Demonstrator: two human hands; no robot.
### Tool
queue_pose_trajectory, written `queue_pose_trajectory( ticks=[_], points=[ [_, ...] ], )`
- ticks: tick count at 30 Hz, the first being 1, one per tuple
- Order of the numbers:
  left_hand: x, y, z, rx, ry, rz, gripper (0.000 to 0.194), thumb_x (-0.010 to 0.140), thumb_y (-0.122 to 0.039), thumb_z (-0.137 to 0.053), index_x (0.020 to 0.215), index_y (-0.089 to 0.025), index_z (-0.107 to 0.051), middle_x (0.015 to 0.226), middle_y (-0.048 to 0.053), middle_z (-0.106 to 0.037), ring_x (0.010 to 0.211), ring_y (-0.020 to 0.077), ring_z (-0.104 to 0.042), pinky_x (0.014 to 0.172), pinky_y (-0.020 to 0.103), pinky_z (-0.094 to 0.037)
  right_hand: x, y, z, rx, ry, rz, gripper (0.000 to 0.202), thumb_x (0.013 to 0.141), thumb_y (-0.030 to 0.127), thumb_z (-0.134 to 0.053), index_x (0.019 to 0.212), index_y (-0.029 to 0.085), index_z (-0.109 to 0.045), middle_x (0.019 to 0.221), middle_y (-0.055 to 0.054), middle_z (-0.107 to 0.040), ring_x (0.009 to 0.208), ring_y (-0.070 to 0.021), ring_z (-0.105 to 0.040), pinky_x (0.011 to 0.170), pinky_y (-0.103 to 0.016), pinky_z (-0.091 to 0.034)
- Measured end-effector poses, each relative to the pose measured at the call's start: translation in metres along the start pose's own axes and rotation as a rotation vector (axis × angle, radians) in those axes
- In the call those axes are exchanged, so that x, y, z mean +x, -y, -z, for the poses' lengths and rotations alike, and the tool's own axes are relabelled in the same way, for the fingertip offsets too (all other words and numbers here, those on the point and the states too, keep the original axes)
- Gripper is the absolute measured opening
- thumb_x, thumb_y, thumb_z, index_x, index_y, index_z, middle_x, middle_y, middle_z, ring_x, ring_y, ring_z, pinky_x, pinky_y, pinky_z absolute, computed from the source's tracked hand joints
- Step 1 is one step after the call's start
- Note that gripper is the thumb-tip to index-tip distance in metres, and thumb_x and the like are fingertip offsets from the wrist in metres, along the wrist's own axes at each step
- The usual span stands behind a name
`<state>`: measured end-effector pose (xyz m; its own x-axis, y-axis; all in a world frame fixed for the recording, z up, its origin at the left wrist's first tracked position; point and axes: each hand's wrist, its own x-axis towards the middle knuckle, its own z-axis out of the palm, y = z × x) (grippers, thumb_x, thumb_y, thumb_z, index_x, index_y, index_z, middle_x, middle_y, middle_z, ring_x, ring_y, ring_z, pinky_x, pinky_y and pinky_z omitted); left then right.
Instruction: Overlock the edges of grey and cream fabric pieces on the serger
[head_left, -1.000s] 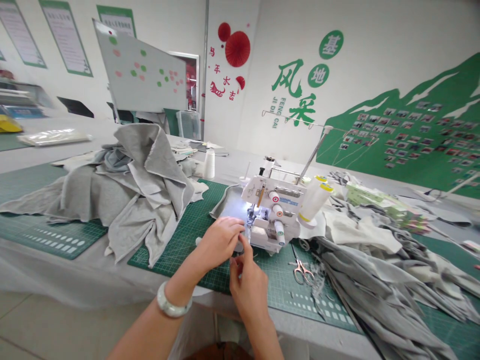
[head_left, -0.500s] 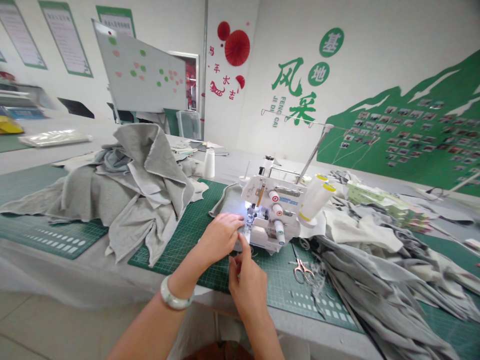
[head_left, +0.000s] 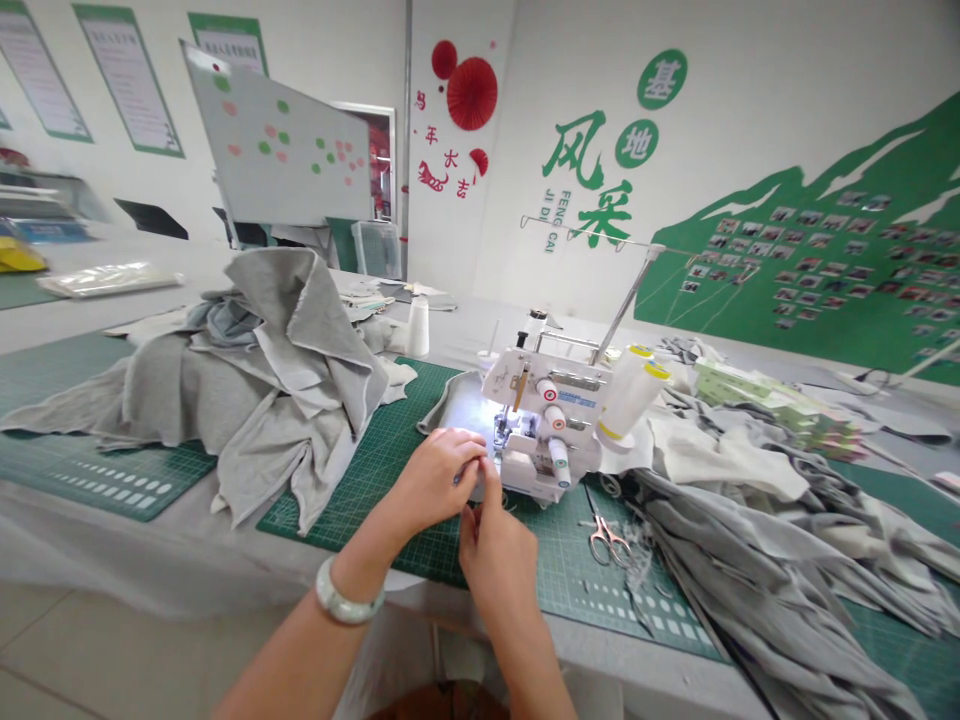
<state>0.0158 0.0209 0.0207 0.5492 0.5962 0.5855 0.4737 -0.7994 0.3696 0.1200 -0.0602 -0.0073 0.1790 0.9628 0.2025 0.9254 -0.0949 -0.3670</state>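
A white overlock sewing machine (head_left: 581, 385) stands on a green cutting mat, its lamp lit over the needle area. A piece of grey fabric (head_left: 457, 400) lies at the machine's left side, reaching to the presser foot. At the fabric's near edge, my left hand (head_left: 439, 478) has its fingers bent and closed on the cloth, a pale bangle on the wrist. My right hand (head_left: 501, 550) meets it fingertip to fingertip, index finger stretched forward and the others curled, pinching the same edge. The hands cover most of the held edge.
Left of the machine is a heap of grey fabric pieces (head_left: 300, 340), with a white thread cone (head_left: 418, 325) behind. To the right lie scissors (head_left: 609, 540), thread scraps (head_left: 639, 570) and more grey cloth (head_left: 757, 550). Yellow-rimmed thread cones (head_left: 634, 395) stand beside the machine.
My left hand's fingers have drawn slightly back from the needle and bent more. More lit fabric shows beside the presser foot. The right hand has barely moved.
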Motion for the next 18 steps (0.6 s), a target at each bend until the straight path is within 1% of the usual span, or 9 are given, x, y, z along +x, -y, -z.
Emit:
queue_pose_trajectory(
  ticks=[3, 6, 11, 15, 18],
  points=[
    [0.001, 0.000, 0.002, 0.022, 0.027, -0.004, 0.023, 0.087, -0.012, -0.048, 0.100, -0.017, -0.066, 0.110, 0.007, -0.068, 0.104, 0.0209, -0.061, 0.094, 0.038, -0.045, 0.003, 0.009, 0.010, -0.121, 0.020, -0.048, 0.056, 0.092, 0.019, -0.050, 0.144, 0.015, -0.029, 0.078, -0.009, -0.074, 0.064, -0.0212, -0.072, 0.054, -0.024, -0.043],
    [0.002, -0.001, 0.004, 0.052, 0.056, -0.008, 0.022, 0.087, -0.014, -0.049, 0.101, -0.017, -0.067, 0.111, 0.007, -0.068, 0.103, 0.0217, -0.061, 0.092, 0.039, -0.045, 0.006, 0.015, 0.015, -0.179, 0.034, -0.063, 0.055, 0.092, 0.022, -0.051, 0.142, 0.012, -0.029, 0.076, -0.011, -0.073, 0.064, -0.0212, -0.072, 0.056, -0.024, -0.045],
    [0.004, -0.002, 0.005, 0.090, 0.070, 0.002, 0.022, 0.087, -0.014, -0.050, 0.101, -0.016, -0.067, 0.110, 0.008, -0.068, 0.103, 0.0229, -0.059, 0.093, 0.040, -0.044, 0.008, 0.016, 0.014, -0.195, 0.031, -0.070, 0.056, 0.092, 0.022, -0.050, 0.143, 0.011, -0.027, 0.077, -0.013, -0.073, 0.064, -0.0211, -0.072, 0.058, -0.025, -0.047],
    [0.004, -0.002, 0.006, 0.072, 0.082, -0.009, 0.020, 0.086, -0.013, -0.052, 0.099, -0.015, -0.067, 0.108, 0.008, -0.067, 0.102, 0.0227, -0.057, 0.096, 0.039, -0.044, 0.009, 0.013, 0.014, -0.188, 0.033, -0.066, 0.058, 0.091, 0.018, -0.050, 0.144, 0.013, -0.028, 0.078, -0.011, -0.074, 0.065, -0.0209, -0.072, 0.059, -0.025, -0.047],
    [0.003, -0.004, 0.008, 0.051, 0.092, -0.002, 0.019, 0.086, -0.013, -0.053, 0.099, -0.014, -0.066, 0.107, 0.009, -0.067, 0.102, 0.0227, -0.056, 0.096, 0.039, -0.045, 0.009, 0.012, 0.016, -0.177, 0.021, -0.059, 0.055, 0.091, 0.017, -0.049, 0.143, 0.015, -0.030, 0.079, -0.010, -0.073, 0.066, -0.0206, -0.072, 0.058, -0.024, -0.046]
  ],
)
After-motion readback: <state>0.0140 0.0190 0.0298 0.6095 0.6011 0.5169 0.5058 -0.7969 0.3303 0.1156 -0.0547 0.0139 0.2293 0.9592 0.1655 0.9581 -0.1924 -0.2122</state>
